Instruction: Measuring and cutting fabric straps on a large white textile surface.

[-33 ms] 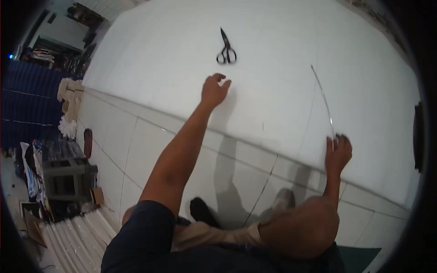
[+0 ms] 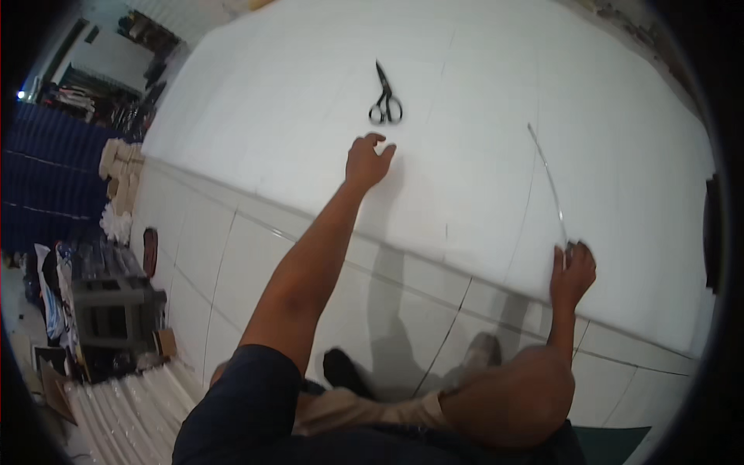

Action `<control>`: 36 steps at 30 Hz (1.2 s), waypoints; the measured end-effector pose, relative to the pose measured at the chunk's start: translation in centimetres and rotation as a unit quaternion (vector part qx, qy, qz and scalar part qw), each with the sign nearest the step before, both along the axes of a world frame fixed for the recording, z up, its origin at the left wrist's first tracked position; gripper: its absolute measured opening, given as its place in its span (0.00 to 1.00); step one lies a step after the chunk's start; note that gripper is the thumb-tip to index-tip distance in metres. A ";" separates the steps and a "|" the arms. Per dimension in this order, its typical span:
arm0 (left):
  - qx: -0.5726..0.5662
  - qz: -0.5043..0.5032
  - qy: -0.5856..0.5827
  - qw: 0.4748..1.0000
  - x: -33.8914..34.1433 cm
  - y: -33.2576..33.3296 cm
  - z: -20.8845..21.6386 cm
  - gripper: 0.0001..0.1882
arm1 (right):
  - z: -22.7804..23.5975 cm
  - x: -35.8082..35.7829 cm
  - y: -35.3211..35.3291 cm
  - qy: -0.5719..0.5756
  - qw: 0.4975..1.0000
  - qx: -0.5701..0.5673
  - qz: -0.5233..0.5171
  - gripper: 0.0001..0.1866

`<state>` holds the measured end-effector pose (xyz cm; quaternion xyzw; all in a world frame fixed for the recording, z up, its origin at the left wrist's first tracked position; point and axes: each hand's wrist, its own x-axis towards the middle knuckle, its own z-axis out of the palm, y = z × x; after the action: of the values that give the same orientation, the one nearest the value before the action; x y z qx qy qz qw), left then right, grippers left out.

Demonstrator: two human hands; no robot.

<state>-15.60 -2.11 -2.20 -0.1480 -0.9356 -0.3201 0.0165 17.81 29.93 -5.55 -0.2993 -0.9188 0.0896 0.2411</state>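
A large white sheet [image 2: 294,147] covers a broad flat surface before me. On it lies a pair of black scissors [image 2: 386,101], blades pointing away from me. Just short of the handles is my left hand [image 2: 369,163], thumb and fingers apart with nothing between them; whether it touches the sheet I cannot tell. Farther right, close to the sheet's near edge, my right hand [image 2: 572,273] closes around the near end of a thin silvery strip [image 2: 552,182]. From that hand the strip reaches away over the sheet, close to a faint dark line. Its gripped end is partly hidden by fingers.
White floor tiles [image 2: 418,291] lie between the sheet and my legs. Over on the left stand a grey stool [image 2: 116,302] and dark blue stacked material [image 2: 54,174]. Pale wrapped rolls [image 2: 132,411] sit at the lower left. A dark object [image 2: 711,232] borders the right side.
The sheet, scissors and strip sit slightly lower in the picture, as the view has shifted. My left hand is a little closer to the scissors' handles. My right hand keeps its hold.
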 end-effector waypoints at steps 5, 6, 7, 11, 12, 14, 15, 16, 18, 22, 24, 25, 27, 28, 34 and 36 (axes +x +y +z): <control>-0.101 0.074 -0.024 0.992 -5.4 3.1 -1.0 0.31 | -1.1 -0.1 -1.1 -0.004 1.000 0.017 0.002 0.14; -0.124 0.103 -0.081 0.984 -6.2 4.1 -0.6 0.33 | -1.2 -0.1 -1.1 0.006 1.000 0.023 0.001 0.13; -0.112 0.145 -0.075 0.980 -8.0 3.4 -0.6 0.35 | -0.7 -1.0 -1.7 0.009 1.000 0.017 -0.005 0.13; -0.165 0.104 -0.065 0.979 -10.5 4.6 -1.2 0.31 | -0.3 -0.4 -1.9 0.054 0.998 0.007 -0.013 0.11; -0.162 0.091 -0.063 0.981 -11.2 4.4 -1.3 0.32 | -0.3 -0.8 -1.9 0.066 0.997 -0.018 -0.021 0.09; -0.184 0.051 -0.032 0.981 -11.7 3.2 -1.1 0.33 | 0.0 -1.9 -2.1 0.048 0.998 -0.037 -0.030 0.10; -0.197 0.046 -0.061 0.977 -11.0 3.8 -0.4 0.31 | 0.4 -1.7 -1.8 0.044 0.998 -0.030 -0.034 0.10; -0.190 0.027 -0.091 0.977 -10.4 3.9 0.2 0.29 | 0.6 -1.6 -1.5 0.037 0.998 -0.031 -0.045 0.10; -0.184 0.001 -0.085 0.979 -9.6 1.9 1.2 0.28 | 1.9 -2.7 -1.2 0.037 0.996 -0.070 -0.033 0.10; -0.111 0.012 -0.197 0.974 -3.5 4.6 8.5 0.25 | 5.6 -2.7 2.0 -0.023 0.978 -0.206 -0.037 0.10; -0.110 -0.004 -0.187 0.976 -2.6 3.9 11.3 0.25 | 9.5 -3.1 1.9 -0.034 0.945 -0.317 -0.071 0.12; -0.111 0.004 -0.209 0.972 -1.3 3.7 12.4 0.25 | 11.5 -3.0 2.0 -0.042 0.904 -0.415 -0.091 0.13; -0.100 0.010 -0.248 0.964 2.4 3.4 14.9 0.26 | 16.4 -1.1 0.9 -0.055 0.904 -0.409 -0.115 0.15; -0.095 0.005 -0.272 0.958 4.6 4.1 16.4 0.25 | 18.4 1.0 0.2 -0.040 0.900 -0.413 -0.131 0.15; 0.151 -0.014 -0.672 0.725 13.9 5.3 25.7 0.06 | 30.3 15.8 -6.8 -0.161 0.810 -0.511 -0.237 0.21; -0.082 -0.329 -0.431 0.836 16.9 6.8 32.4 0.03 | 33.7 21.7 -9.7 -0.210 0.751 -0.553 -0.295 0.22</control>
<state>1.33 4.73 30.20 -0.2949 -0.7670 -0.2603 -0.5070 39.55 20.27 28.15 -0.6475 -0.6027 0.4414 -0.1507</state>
